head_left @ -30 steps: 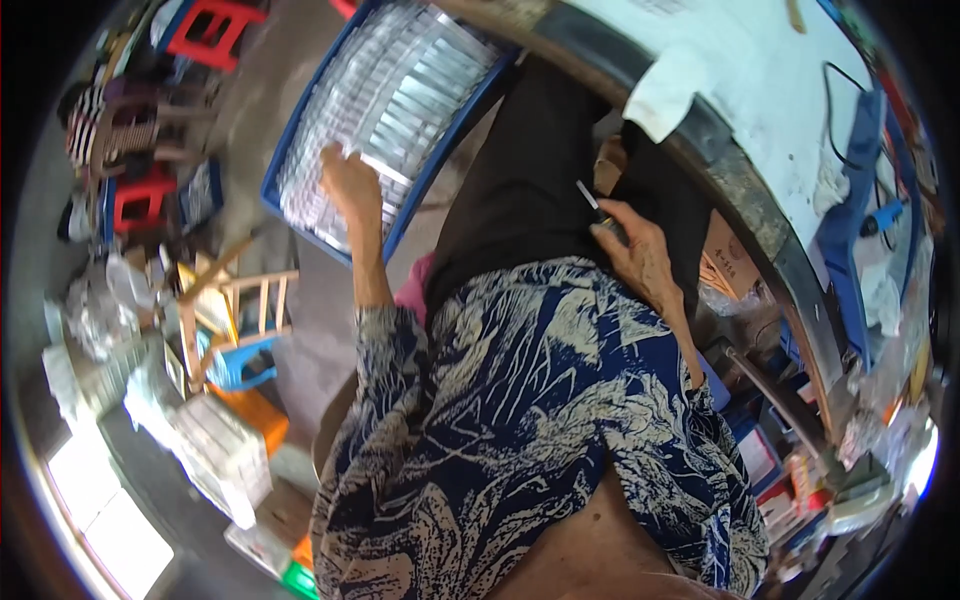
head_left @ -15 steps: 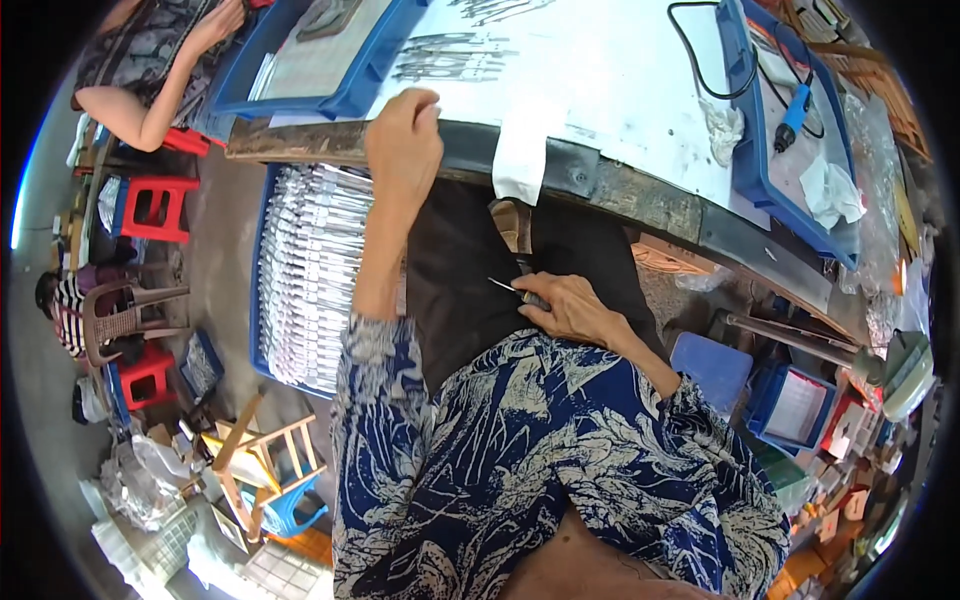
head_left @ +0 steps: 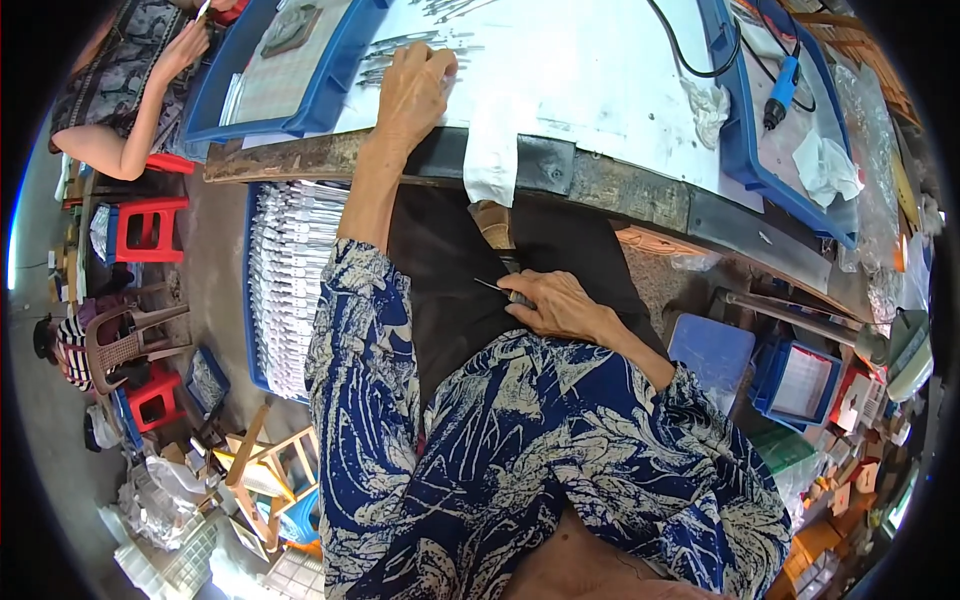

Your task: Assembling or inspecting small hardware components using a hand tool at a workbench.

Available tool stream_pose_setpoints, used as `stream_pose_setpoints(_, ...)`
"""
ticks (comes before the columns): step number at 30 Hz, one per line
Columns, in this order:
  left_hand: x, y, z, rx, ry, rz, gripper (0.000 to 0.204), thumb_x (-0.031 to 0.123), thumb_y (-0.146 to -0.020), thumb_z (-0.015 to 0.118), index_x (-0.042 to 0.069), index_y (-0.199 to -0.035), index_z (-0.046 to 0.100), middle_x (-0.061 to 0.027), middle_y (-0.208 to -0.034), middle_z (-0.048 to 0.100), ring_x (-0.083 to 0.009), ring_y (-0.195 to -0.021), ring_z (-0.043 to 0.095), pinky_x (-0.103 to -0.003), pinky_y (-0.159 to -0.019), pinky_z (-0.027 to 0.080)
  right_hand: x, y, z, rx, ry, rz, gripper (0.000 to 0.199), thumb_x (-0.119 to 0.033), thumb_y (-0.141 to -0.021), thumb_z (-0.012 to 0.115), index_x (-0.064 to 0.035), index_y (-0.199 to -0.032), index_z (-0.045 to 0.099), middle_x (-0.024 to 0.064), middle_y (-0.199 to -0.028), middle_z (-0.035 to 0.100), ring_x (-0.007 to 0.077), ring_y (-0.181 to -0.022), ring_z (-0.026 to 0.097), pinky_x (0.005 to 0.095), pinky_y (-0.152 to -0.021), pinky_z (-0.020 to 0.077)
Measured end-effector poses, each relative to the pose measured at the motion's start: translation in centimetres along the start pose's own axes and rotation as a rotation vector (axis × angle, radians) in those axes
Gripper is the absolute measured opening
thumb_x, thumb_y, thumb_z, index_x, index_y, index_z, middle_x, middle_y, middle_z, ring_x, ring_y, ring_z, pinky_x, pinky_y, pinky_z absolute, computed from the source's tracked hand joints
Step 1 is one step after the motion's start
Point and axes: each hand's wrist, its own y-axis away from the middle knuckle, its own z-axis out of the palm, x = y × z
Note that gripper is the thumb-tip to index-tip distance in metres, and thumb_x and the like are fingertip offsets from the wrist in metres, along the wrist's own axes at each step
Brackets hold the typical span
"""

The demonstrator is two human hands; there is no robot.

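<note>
My left hand (head_left: 412, 92) is stretched over the table, palm down. Its bent, slightly parted fingers reach among thin dark metal pieces (head_left: 375, 68) on the white tabletop; no piece shows in its grip. Over my lap, my right hand (head_left: 560, 303) is closed around a small dark-handled tool (head_left: 518, 297) with a thin, bright metal tip pointing left. A white cloth strip (head_left: 492, 150) hangs over the table edge between my hands. Below it a brownish, worn piece (head_left: 493, 225) sticks out above my lap, its lower end close to the tool.
More metal pieces (head_left: 450, 8) lie farther back. Blue trays stand left (head_left: 300, 122) and right (head_left: 742, 165), the right one with a blue corded power tool (head_left: 782, 92). A blue crate of silvery parts (head_left: 254, 300) is below on the left. Another person's arm (head_left: 140, 135) shows at upper left.
My left hand has moved forward from the table's edge to the metal pieces, its fingers less curled. My right hand keeps its hold on the tool, slightly shifted. The view has turned a little.
</note>
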Motion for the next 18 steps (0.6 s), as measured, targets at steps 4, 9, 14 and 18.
stream_pose_setpoints(4,-0.3,0.7,0.0,0.043,-0.005,0.046,0.019,0.0,-0.072,0.058,0.009,-0.088,0.056,-0.008,-0.087,0.055,-0.0275,-0.088,0.052,-0.04,-0.071,0.04,0.0,-0.1,0.0,0.014,-0.02,-0.013,0.032,-0.021,-0.08,0.057,-0.0024,-0.106,0.053,0.0152,-0.083,0.059,0.0326,-0.066,0.056,0.0409,-0.06,0.042)
stream_pose_setpoints(9,-1.2,0.7,-0.9,0.203,0.195,0.114,0.021,-0.003,-0.075,0.054,0.007,-0.094,0.052,-0.012,-0.08,0.059,-0.0308,-0.075,0.057,-0.036,-0.068,0.043,-0.4,-0.1,-0.2,0.043,-0.076,-0.025,0.032,-0.018,-0.077,0.059,0.0001,-0.103,0.055,0.0193,-0.08,0.06,0.0356,-0.071,0.059,0.0423,-0.062,0.0447)
stream_pose_setpoints(14,3.5,0.9,-4.9,0.325,0.446,-0.138,0.022,-0.004,-0.08,0.05,-0.001,-0.101,0.052,-0.0154,-0.09,0.056,-0.0271,-0.085,0.056,-0.029,-0.077,0.042,-0.5,-0.2,-0.5,0.031,-0.171,0.005,0.038,-0.019,-0.077,0.059,-0.001,-0.11,0.053,0.0184,-0.096,0.061,0.0342,-0.085,0.059,0.0379,-0.075,0.0459)
stream_pose_setpoints(18,6.8,4.0,-6.9,0.366,0.821,-0.313,0.018,0.006,-0.085,0.055,0.003,-0.102,0.051,-0.0049,-0.075,0.057,-0.0092,-0.057,0.051,-0.02,-0.049,0.039,-0.9,-0.2,-0.9,0.032,-0.251,0.056,0.042,-0.019,-0.072,0.054,-0.0022,-0.11,0.054,0.0193,-0.102,0.06,0.0342,-0.092,0.058,0.04,-0.084,0.0432)
